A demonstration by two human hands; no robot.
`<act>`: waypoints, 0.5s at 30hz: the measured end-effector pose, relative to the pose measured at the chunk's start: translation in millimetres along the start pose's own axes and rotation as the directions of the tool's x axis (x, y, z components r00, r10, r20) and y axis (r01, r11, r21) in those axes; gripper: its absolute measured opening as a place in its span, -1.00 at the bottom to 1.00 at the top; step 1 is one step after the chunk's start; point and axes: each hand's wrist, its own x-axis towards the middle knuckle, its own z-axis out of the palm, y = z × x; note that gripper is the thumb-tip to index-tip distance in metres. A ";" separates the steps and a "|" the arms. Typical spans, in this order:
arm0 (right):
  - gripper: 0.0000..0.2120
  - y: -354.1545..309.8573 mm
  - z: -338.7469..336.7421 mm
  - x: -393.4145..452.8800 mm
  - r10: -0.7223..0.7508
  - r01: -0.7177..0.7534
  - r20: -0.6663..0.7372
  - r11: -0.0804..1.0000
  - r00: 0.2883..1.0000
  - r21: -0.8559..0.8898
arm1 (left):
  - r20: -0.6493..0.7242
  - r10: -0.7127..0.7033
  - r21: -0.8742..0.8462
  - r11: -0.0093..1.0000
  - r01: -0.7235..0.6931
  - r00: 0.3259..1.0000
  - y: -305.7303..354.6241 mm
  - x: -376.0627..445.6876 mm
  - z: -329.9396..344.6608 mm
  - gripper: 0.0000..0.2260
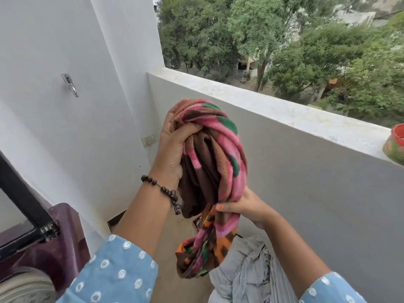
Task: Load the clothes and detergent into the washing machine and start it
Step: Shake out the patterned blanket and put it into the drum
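The left hand (172, 143) was raised, its fingers curled tight into the top of a bunched fleece blanket (215, 162), pink, brown and green in stripes, with orange patches lower down; a dark beaded bracelet (162, 189) circled that wrist; the right hand (244, 209) sat lower and pinched the same blanket near its middle, thumb on top, so the cloth hung twisted between the two hands and trailed down below the right one. Both forearms came out of light blue sleeves (118, 272) dotted with white rings; beneath the blanket's tail lay a heap of pale grey striped clothes (249, 274), just beside the right forearm. At the lower left stood the washing machine (63, 243), maroon, with its lid (21, 193) tilted open, a black frame edge showing, and a pale rim of the drum at the corner; the blanket was held well apart from it, over the floor (175, 226) of a balcony. A white wall (65, 51) carried a metal hook (70, 84) and a switch plate (149, 139); a grey parapet (306, 160) ran across the right, and a painted pot (395, 145) stood on its ledge; green trees (284, 40) lay beyond.
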 end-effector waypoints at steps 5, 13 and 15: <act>-0.40 -13.4 -21.6 -8.0 0.036 -0.028 0.037 0.979 0.999 -0.201 | 0.222 -0.056 0.241 0.971 0.001 0.974 30.6 -4.7 -16.3 -0.41; -0.83 -96.0 -70.5 -10.1 -0.517 0.086 -0.563 0.780 0.645 -0.619 | 0.198 -0.012 0.375 0.925 -0.064 0.980 54.2 4.9 -41.9 -0.43; -0.85 -119.3 -71.8 -10.6 -0.650 0.098 -0.603 0.713 0.461 -0.694 | 0.165 0.013 0.345 0.936 -0.070 0.986 49.1 6.1 -40.5 -0.46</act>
